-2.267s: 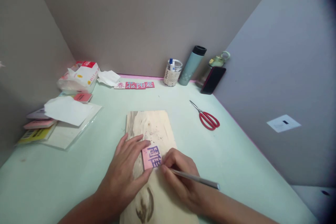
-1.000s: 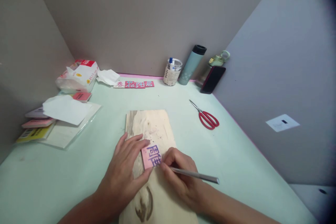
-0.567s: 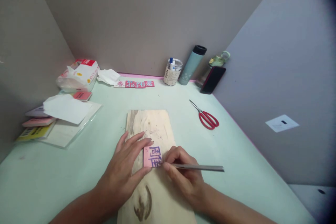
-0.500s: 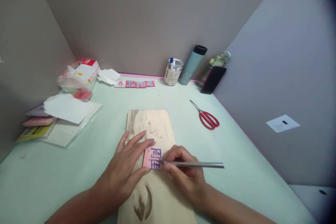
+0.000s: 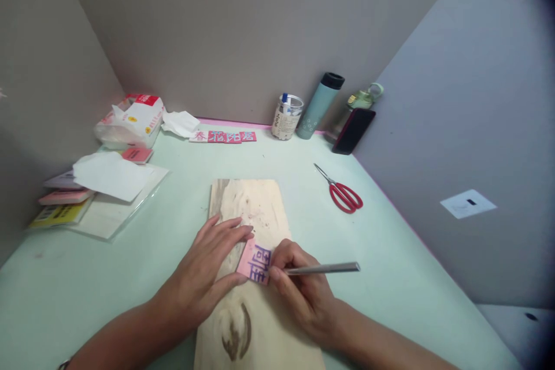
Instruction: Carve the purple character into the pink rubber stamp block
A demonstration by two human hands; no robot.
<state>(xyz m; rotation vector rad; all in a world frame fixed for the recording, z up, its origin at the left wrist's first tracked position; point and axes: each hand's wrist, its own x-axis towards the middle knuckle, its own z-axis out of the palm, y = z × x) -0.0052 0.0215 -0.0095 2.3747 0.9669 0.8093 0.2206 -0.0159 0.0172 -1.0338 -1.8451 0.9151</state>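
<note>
A small pink carving block (image 5: 245, 263) with purple characters drawn on it lies slightly turned on the wooden board (image 5: 251, 202). My left hand (image 5: 203, 272) steadies it from the left, forefinger at its upper corner and thumb at its lower one. A slim silver carving knife (image 5: 329, 268) is pinched in my right hand (image 5: 303, 289), handle pointing right. Its tip is hidden behind my fingers, close to the block's right edge.
Red-handled scissors (image 5: 342, 195) lie right of the board. Behind stand a pen jar (image 5: 286, 121), a blue-green flask (image 5: 321, 107) and a phone (image 5: 354, 130). Several character blocks (image 5: 223, 137) line the back. At left are a tissue pack (image 5: 139, 121) and papers (image 5: 113, 176).
The pink block has turned a little clockwise under my left fingers. My right hand has shifted slightly, and the carving knife's handle end has moved left and a bit up.
</note>
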